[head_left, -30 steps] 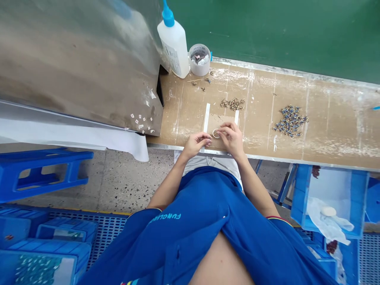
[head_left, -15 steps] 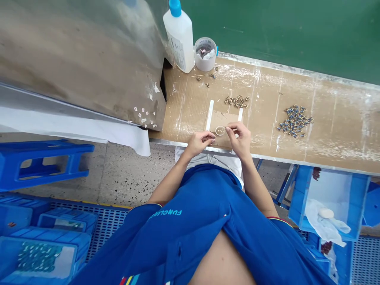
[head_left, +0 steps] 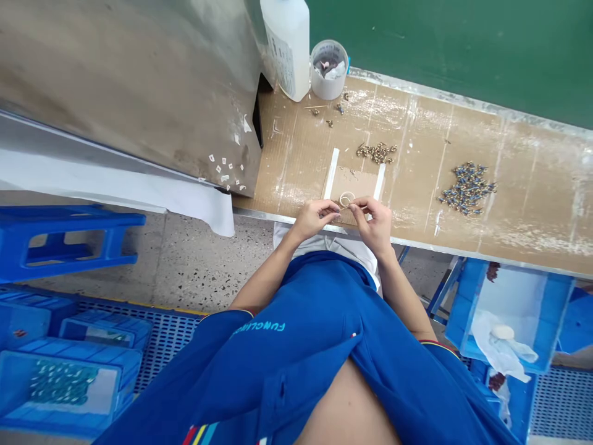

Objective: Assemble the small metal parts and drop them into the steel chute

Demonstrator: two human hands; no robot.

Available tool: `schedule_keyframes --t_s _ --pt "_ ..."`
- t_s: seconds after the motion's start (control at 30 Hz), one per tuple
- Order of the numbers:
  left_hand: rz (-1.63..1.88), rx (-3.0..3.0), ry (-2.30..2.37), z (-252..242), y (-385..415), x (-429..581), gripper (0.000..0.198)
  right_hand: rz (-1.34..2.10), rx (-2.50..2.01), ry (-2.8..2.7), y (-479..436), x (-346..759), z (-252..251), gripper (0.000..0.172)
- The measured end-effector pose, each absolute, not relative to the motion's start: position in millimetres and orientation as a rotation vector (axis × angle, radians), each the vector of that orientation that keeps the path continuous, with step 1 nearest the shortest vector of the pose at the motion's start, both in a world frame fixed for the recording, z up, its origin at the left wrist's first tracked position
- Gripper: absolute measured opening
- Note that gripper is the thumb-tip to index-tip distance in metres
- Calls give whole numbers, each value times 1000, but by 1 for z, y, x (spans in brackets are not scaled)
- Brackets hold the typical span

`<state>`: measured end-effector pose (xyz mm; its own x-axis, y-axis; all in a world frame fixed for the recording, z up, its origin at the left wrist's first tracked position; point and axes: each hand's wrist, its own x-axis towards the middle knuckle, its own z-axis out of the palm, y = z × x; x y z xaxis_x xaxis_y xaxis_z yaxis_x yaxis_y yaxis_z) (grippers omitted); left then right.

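Head view: left hand point(head_left: 315, 219) and right hand point(head_left: 373, 225) held close together above cardboard-covered counter point(head_left: 532, 204), near its front edge. Grip clenched on both sides, fingertips pinching small pale ring point(head_left: 346, 199). Ring sat between hands, over brown card patch point(head_left: 354, 184) flanked by two white strips point(head_left: 331, 173). Brass fittings point(head_left: 377, 152) lay in pile just beyond right hand; blue-grey fittings point(head_left: 467, 188) in larger pile well to right. White squeeze bottle point(head_left: 286, 43) and small plastic tub point(head_left: 328, 71) stood at back of counter, beside steel panel point(head_left: 115, 80).
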<state>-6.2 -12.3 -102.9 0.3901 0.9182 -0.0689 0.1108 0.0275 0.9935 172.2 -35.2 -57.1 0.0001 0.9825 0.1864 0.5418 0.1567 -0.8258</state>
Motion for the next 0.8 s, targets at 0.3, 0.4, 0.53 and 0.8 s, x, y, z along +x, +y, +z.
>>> schedule_keyframes --t_s 0.3,0.4,0.53,0.8 --pt "822 1476 997 -104 -12 -7 13 684 -1431 -1726 -34 170 -59 16" --pt "822 1478 994 -105 -12 -7 13 684 -1425 -1762 -33 170 -57 15" --pt "831 1489 992 -105 -12 -7 13 693 -1407 -1774 -33 171 -56 16" --pt "840 1516 982 -103 -12 -8 12 673 -1367 -1837 -32 171 -57 16"
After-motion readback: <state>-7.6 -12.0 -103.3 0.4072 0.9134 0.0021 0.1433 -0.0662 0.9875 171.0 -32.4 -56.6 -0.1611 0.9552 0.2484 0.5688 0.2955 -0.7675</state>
